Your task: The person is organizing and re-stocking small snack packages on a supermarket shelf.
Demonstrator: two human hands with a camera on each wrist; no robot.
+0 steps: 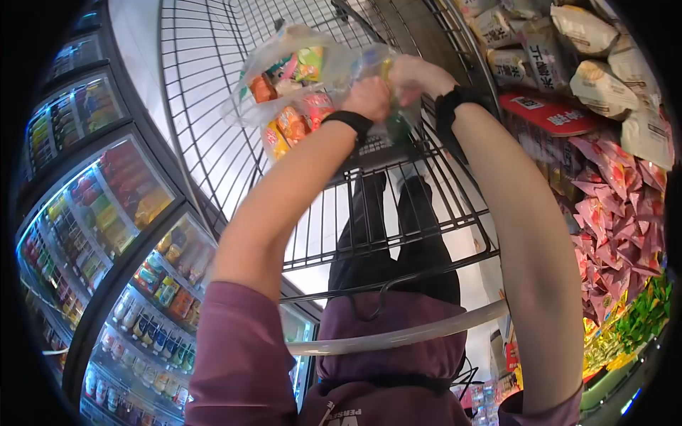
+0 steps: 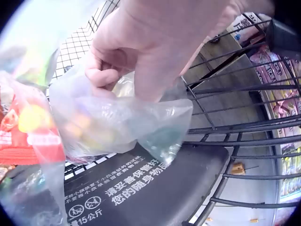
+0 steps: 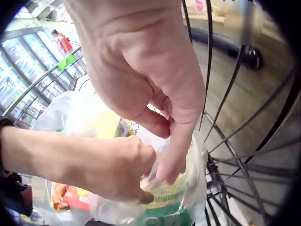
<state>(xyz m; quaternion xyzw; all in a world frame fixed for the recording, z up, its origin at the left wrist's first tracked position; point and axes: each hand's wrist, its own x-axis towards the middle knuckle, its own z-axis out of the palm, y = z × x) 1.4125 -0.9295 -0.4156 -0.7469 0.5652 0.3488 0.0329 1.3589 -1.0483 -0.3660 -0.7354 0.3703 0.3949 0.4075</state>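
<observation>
Inside the wire shopping cart (image 1: 192, 92), both hands work close together at a thin, clear plastic bag (image 2: 108, 117). My left hand (image 1: 369, 99) pinches the bag's upper part with curled fingers. Beside it, my right hand (image 3: 150, 70) holds the bag film between thumb and fingers; its fingertips are partly hidden. Green print (image 3: 167, 216) shows on the bag's lower side, and blurred yellow contents show through. Just left of the hands sits another clear bag (image 1: 245, 110), filled with colourful snack packets (image 1: 291, 124), some orange and red.
A black panel with white lettering (image 2: 136, 188) lies under the bag. The cart's handle (image 1: 398, 337) crosses before the person's body. Glass-door drink fridges (image 1: 106, 206) line the left; shelves of pink snack packs (image 1: 611, 206) and white packs (image 1: 597, 85) stand on the right. A person in red (image 3: 62, 42) is far off.
</observation>
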